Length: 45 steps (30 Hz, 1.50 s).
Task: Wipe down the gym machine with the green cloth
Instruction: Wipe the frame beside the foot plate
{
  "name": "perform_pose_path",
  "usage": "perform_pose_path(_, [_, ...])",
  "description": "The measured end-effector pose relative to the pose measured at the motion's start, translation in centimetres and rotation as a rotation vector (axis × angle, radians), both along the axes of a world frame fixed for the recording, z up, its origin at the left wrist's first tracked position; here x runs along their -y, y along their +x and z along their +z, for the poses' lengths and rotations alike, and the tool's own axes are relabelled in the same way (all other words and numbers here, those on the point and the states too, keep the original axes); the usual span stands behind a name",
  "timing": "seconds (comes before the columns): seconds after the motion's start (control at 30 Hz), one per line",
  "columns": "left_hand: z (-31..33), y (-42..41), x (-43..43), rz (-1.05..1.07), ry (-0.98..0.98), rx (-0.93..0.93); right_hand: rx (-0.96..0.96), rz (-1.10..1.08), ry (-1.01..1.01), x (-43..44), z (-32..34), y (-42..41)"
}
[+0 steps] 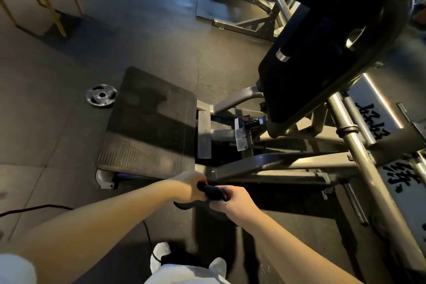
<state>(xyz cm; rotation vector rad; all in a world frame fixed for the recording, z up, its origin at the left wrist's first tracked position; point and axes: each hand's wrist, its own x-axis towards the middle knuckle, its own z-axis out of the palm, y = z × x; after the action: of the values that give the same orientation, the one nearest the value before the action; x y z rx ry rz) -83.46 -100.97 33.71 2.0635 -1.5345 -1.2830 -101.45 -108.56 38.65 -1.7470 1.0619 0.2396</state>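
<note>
Hands: two, on bare forearms stretched forward and down, meeting low in front of the person.
- Left hand (190, 185): knuckles turned up, fingers clenched round one end of the cloth (212, 191).
- Right hand (236, 200): fingers curled, grasping the other end.

Cloth: one, bunched between the hands and dark in this light. It is close to the lower frame of the gym machine (276, 165); contact cannot be told.

Gym machine: one, with one ribbed footplate (149, 122) and black padding.

Weight plate (101, 95): one, flat on the floor (149, 41), left of the footplate.

White shoes (160, 253): two.
</note>
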Motion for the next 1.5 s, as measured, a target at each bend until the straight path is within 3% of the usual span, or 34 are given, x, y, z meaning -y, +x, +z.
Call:
perform_pose_path(0.2, [-2.6,2.4,-1.5,0.192,0.029,-0.053,-0.025,-0.044,0.033,-0.6,0.3,2.4])
perform_pose_path(0.37, [-4.6,2.0,-2.6,0.683,0.100,-0.422,0.017,-0.204,0.218,-1.1,1.5,3.8])
perform_pose_path(0.47, [-6.0,1.5,-2.7,0.730,0.249,-0.445,0.047,-0.227,0.211,-1.2,1.8,4.1])
perform_pose_path(0.57, [-5.4,0.7,-2.4,0.814,0.297,-0.620,0.083,-0.280,0.214,-1.2,1.9,4.4])
perform_pose_path(0.73, [-4.6,-0.4,-2.2,0.998,0.171,-0.919,0.112,-0.381,0.179,-0.8,0.7,4.2])
perform_pose_path(0.8, [-4.5,-0.3,-2.4,0.953,0.131,-0.964,0.083,-0.417,0.133,-0.5,0.1,3.9])
perform_pose_path(0.97, [-3.5,-0.9,-2.0,0.812,0.286,-0.975,0.096,-0.458,0.087,-0.3,-1.2,2.6])
perform_pose_path(1.13, [-4.7,-1.9,-0.9,0.767,0.446,-0.836,0.084,-0.431,0.007,0.7,-1.9,1.2])
perform_pose_path(1.3, [-4.8,-3.3,1.0,0.793,0.305,-0.727,0.112,-0.375,-0.001,3.2,-2.6,-0.4])
perform_pose_path(1.43, [-4.8,-4.8,3.1,0.825,0.185,-0.524,0.061,-0.324,0.045,5.3,-3.8,-2.2])
perform_pose_path(1.5, [-4.3,-5.4,3.9,0.871,0.119,-0.533,0.063,-0.242,0.045,6.5,-4.2,-3.4])
